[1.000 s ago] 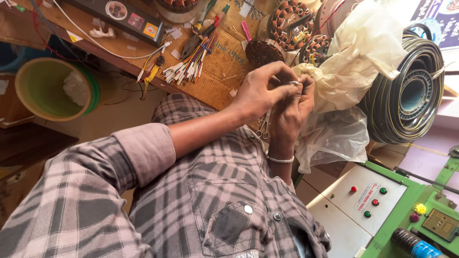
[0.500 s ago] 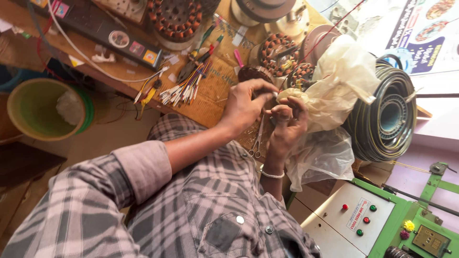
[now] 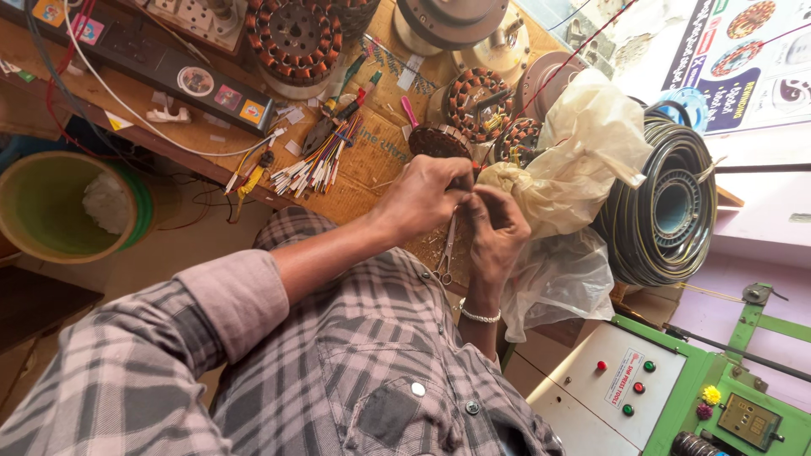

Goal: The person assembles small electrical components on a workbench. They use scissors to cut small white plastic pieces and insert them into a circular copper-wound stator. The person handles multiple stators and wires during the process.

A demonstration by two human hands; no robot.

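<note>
My left hand [image 3: 429, 196] reaches in from the lower left, its sleeve rolled up. A pair of small scissors [image 3: 444, 253] hangs from its fingers, points up. My right hand [image 3: 494, 230], a metal bracelet on its wrist, meets it fingertip to fingertip. Both pinch something small, seemingly a thin wire, just below a dark wound stator [image 3: 435, 139] on the wooden bench [image 3: 372, 165]. A cream plastic bag [image 3: 583, 160] bulges right beside my right hand. The pinched spot itself is hidden by my fingers.
More copper-wound stators [image 3: 294, 38] [image 3: 480, 101], a bundle of coloured sleeved wires [image 3: 317, 160] and a black power strip [image 3: 169, 72] lie on the bench. A coiled black hose [image 3: 663, 203] stands right. A green bucket [image 3: 63, 207] sits left; a green control box [image 3: 667, 388] lower right.
My hands stay together at the same spot with the scissors still dangling. My head has shifted, so more of the bench's far side shows now.
</note>
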